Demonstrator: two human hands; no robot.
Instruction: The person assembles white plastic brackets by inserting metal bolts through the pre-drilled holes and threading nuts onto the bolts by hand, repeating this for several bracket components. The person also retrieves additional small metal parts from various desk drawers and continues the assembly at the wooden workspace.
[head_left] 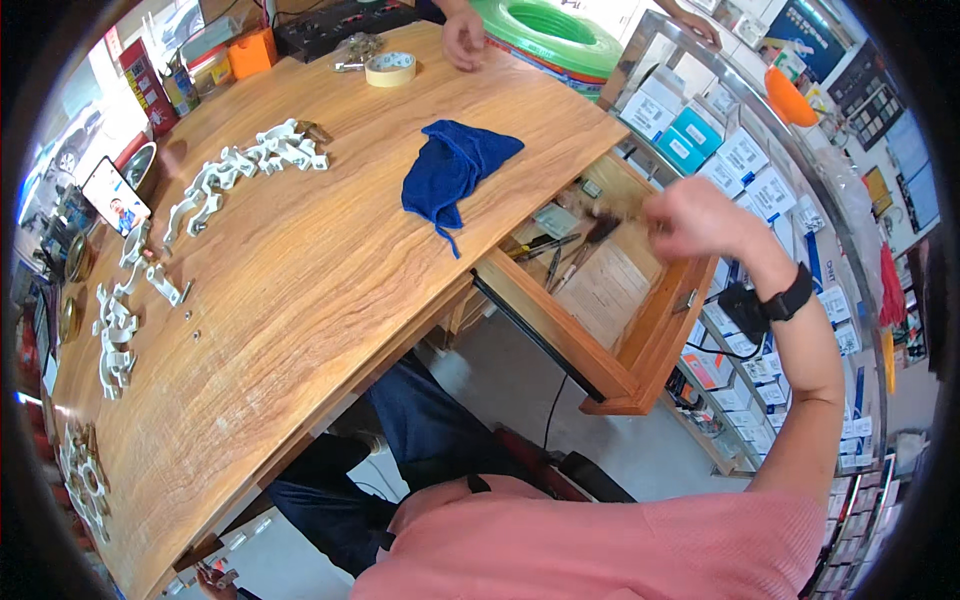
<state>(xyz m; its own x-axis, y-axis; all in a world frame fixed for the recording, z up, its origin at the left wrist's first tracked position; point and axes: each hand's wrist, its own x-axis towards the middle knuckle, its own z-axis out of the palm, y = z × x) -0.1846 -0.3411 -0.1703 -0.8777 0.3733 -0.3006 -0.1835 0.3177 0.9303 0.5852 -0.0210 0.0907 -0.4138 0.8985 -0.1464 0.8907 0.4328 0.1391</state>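
The right hand (690, 218) hovers over the open wooden drawer (640, 340), blurred, its fingers curled loosely together; whether it grips anything I cannot tell; a black watch (788, 298) sits on that wrist. The left hand is out of the view. Inside the drawer, just left of the hand, lie a dark-bristled brush (592, 238), some pens or slim tools (548, 250) and a sheet of paper (605, 290) on the drawer floor; the drawer is pulled well out from under the wooden surface (330, 270).

On the surface, near the drawer's edge, a crumpled blue cloth (452, 170) lies with a string trailing toward the rim; farther off, a chain of white plastic pipe clamps (255, 160) curves along the left side, with more white clamps (112, 335) and loose screws (190, 325) beyond it; a roll of masking tape (391, 68) rests at the far end beside an orange box (252, 52). Another person's hand (463, 38) rests on the far edge, next to a coil of green hose (550, 32). A phone (116, 196) with a lit screen stands at the left rim; shelves of small boxes (740, 160) line the right.
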